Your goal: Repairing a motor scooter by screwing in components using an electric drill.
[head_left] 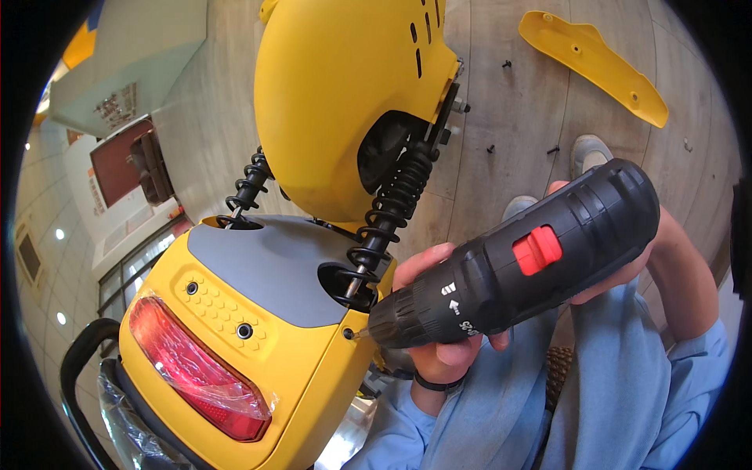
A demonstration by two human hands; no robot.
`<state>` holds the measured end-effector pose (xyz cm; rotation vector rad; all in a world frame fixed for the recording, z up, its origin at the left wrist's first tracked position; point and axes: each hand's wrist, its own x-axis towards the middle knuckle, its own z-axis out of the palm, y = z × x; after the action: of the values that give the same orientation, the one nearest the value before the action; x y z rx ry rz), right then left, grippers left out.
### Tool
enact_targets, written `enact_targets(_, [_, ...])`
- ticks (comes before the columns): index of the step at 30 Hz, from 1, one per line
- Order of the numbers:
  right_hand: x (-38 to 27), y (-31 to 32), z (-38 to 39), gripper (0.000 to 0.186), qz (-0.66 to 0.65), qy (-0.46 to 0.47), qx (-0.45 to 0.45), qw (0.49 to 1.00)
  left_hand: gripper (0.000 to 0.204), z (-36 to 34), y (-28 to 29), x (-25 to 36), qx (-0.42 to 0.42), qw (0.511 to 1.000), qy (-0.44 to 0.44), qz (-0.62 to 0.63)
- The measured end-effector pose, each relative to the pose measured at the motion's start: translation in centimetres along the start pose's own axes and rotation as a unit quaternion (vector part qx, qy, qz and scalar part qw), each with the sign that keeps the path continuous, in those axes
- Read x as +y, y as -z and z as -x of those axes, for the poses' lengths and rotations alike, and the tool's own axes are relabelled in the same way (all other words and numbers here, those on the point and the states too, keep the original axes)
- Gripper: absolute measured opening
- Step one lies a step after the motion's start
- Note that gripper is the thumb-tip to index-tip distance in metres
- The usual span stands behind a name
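A black cordless drill (501, 266) with a red switch slants across the view, its chuck (392, 317) pointing left. My left hand (442, 360), with a black band at the wrist, wraps around the drill's front part. Behind the drill's rear end, my right hand (619, 274) is closed on it, its fingers mostly hidden. The bit's tip meets a dark screw hole (348, 334) at the corner of a yellow scooter rear panel (313, 368); whether a screw sits there I cannot tell. A black coil-spring shock absorber (384, 211) rises just above the chuck.
The panel carries a red tail light (200, 368) partly wrapped in clear film. Beyond are a yellow rear fender (337, 102) and a second shock absorber (251, 184). A loose yellow cover (591, 66) and several dark screws (554, 149) lie on the wooden floor (501, 102).
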<state>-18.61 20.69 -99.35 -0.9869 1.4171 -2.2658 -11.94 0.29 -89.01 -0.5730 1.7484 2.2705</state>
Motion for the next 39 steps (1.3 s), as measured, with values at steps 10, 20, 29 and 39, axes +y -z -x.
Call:
enact_targets(10, [-0.3, -0.4, -0.4, 0.017, -0.092, -0.077, -0.039, 0.992, 0.093, -0.3, 0.4, -0.5, -0.052, 0.997, -0.055, 0.031])
enact_targets(20, [-0.4, -1.2, 1.5, 0.036, -0.053, -0.078, 0.008, 0.996, 0.086, -0.2, 0.2, 0.0, -0.09, 0.995, -0.021, -0.02])
enact_targets(29, [-6.3, -4.1, 3.6, 0.031, 0.067, -0.245, 0.084, 0.964, 0.08, 0.7, -0.2, 1.2, -0.179, 0.98, 0.072, 0.04])
enact_targets(39, [-15.9, -5.1, 10.7, 0.034, 0.439, -0.106, 0.246, 0.857, 0.049, 6.3, -1.0, 8.0, -0.302, 0.928, 0.094, -0.195])
